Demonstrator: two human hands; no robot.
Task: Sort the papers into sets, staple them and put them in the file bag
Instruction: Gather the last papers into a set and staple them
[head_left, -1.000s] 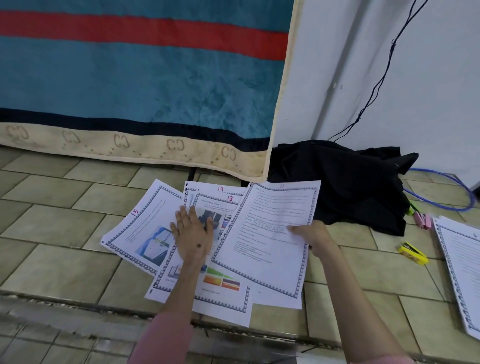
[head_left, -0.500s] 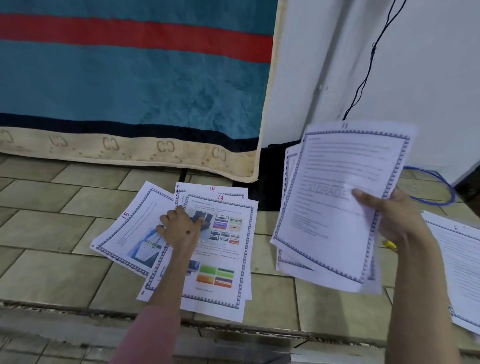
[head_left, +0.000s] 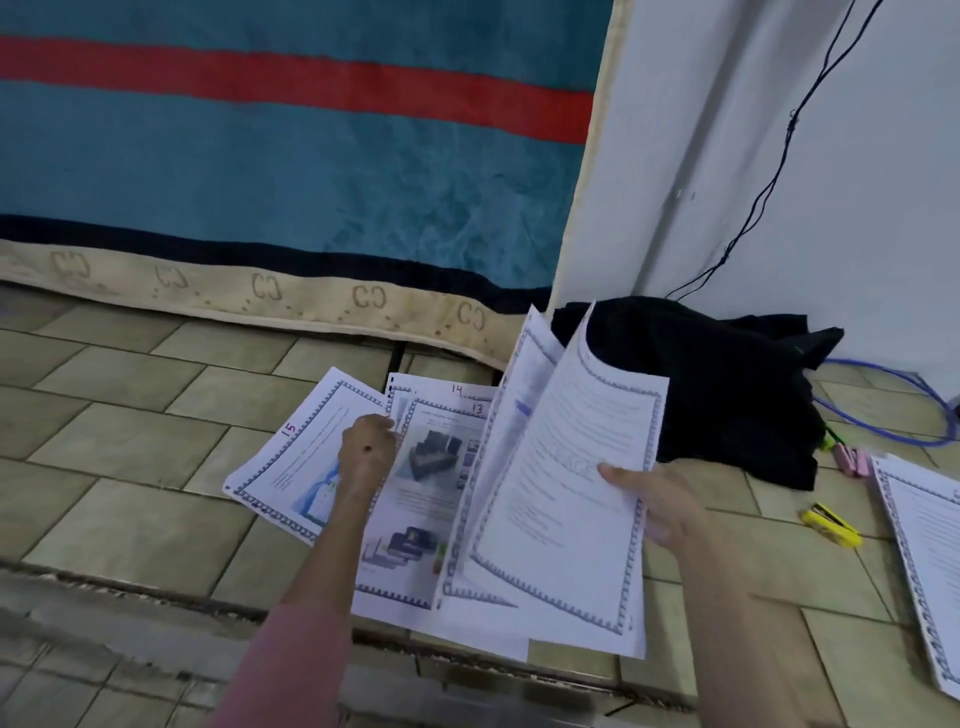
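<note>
The person's left arm (head_left: 306, 613) wears a pink sleeve (head_left: 291, 670) that ends partway along the forearm, leaving the wrist and left hand (head_left: 366, 454) bare. The right arm (head_left: 737, 618) and right hand (head_left: 657, 499) are bare, with no sleeve showing.

head-worn view, facing down, near floor (head_left: 130, 447)

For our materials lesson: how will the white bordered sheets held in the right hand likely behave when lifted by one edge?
Probably floppy: the white bordered sheets already bow and fan apart in the right hand. Likely light, since only the fingers at one edge support them. Loose sheets may slip apart.
</note>
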